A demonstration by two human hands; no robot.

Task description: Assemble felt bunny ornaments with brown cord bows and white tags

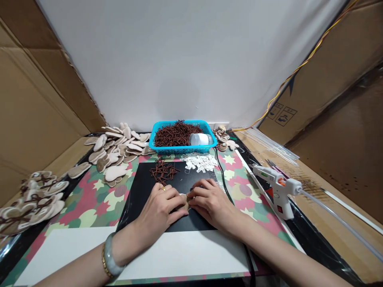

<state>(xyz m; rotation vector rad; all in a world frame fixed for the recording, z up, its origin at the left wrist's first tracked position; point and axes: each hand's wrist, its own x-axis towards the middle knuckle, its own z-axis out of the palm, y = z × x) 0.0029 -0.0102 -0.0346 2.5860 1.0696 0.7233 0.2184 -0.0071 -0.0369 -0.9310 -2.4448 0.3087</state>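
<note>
Over the black mat (140, 199), my left hand (164, 205) and my right hand (209, 201) meet around a small beige fabric piece (186, 201). Fingers of both hands are bent and closed on it, covering most of it. A bracelet and a gold bangle circle my left wrist. Just beyond my hands lie a loose heap of brown bows (163, 171) and a pile of small white tags (202, 161).
A blue basket (182, 150) holds many brown bows and a white-lidded jar (200, 139). Beige fabric pieces (115, 173) lie at left, with bow-trimmed ones (44, 187) nearer. A white glue gun (277, 189) stands at right beside a black cable (223, 175).
</note>
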